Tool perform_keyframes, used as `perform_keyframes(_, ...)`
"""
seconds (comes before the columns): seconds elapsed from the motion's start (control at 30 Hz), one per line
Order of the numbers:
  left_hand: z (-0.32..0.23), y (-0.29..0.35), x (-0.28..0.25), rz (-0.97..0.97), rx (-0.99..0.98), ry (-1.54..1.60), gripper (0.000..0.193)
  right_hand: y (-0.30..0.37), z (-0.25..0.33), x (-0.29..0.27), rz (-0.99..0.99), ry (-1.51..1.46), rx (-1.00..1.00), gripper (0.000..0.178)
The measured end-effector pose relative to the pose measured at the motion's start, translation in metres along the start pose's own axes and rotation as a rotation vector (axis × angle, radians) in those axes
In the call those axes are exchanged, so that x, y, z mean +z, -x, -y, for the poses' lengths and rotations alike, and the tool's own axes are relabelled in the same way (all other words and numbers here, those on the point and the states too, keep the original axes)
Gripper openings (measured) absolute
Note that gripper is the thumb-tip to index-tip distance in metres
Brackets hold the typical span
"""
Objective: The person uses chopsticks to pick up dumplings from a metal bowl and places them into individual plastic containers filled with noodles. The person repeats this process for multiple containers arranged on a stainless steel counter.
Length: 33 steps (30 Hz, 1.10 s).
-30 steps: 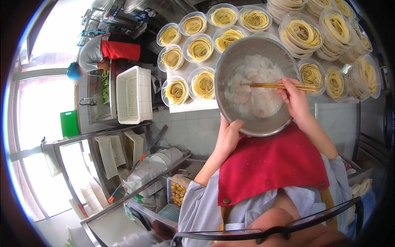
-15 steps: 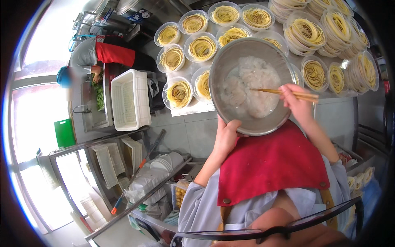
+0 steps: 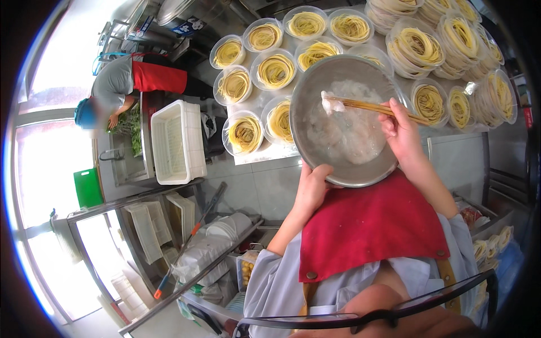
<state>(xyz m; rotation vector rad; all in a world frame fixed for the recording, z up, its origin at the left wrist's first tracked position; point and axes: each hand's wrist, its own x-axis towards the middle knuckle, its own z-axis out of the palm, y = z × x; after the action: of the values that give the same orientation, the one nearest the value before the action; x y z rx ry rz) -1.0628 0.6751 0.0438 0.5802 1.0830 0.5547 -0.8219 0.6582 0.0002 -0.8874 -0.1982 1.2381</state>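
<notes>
Left hand [image 3: 313, 188] clamps the bowl [image 3: 346, 121] rim at 7 o'clock; right hand [image 3: 401, 135] pinches chopsticks [image 3: 375, 107] lifting a white lump [image 3: 328, 102]. Keep the bowl level and lift gently.

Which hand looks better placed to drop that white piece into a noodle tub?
Probably the right hand: its chopsticks already pinch the white piece. The left hand grips the metal bowl.

Bright daylight from left window [image 3: 39, 169], overexposed; fisheye bending edges, dark rim.

A blue-and-white sign [image 3: 186, 26] hangs beyond the noodle tubs [image 3: 275, 70].
</notes>
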Motion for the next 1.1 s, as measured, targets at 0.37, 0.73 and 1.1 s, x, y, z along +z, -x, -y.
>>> perform_keyframes(0.37, 0.006, 0.01, -0.023, -0.381, 0.126, 0.015, 0.027, 0.039, 0.091, -0.045, 0.009, 0.053, -0.259, 0.028)
perform_keyframes(0.73, 0.01, 0.022, -0.05, -0.386, 0.258, 0.064, 0.025, 0.029, 0.06, -0.086, -0.258, 0.89, -0.363, 0.025)
perform_keyframes(1.1, 0.015, 0.021, -0.003, -0.233, 0.122, 0.054, 0.036, 0.06, 0.051, 0.029, 0.529, 1.064, -0.487, 0.007)
